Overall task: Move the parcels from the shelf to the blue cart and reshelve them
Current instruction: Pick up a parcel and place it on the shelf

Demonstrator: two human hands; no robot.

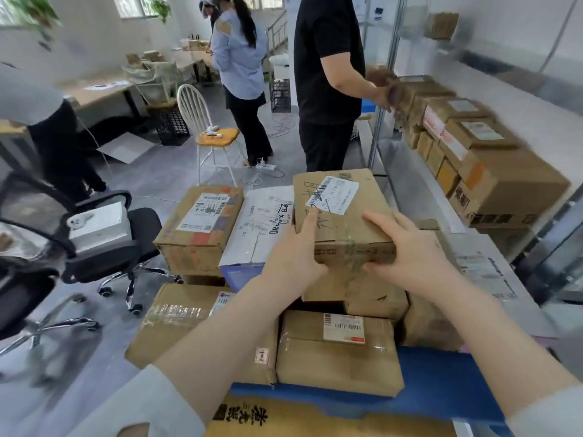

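Over the heaped blue cart (441, 373), grips a labelled parcel (372, 197) with left hand (296, 250) and right hand (410, 247), fingers curled round its near edge. Seems midway: stacked boxes (337, 351) fill the cart, many more line the shelf (410, 190). Cannot tell whether loading or reshelving.

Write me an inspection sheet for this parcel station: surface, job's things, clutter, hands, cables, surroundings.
Surface: blue cart piled with cardboard parcels; blue deck shows at the near edge.
Job's things: held parcel, brown with a white label, on top of the pile; labelled parcel lower down; shelf at right holds a row of boxes.
Clutter: white chair with small items on its seat; office chair carrying a white box.
Grippers: left hand and right hand both grip the held parcel's near end.
Cables: power strip and cords on the floor.
Surroundings: person in black at the shelf; person in a blue shirt beyond.
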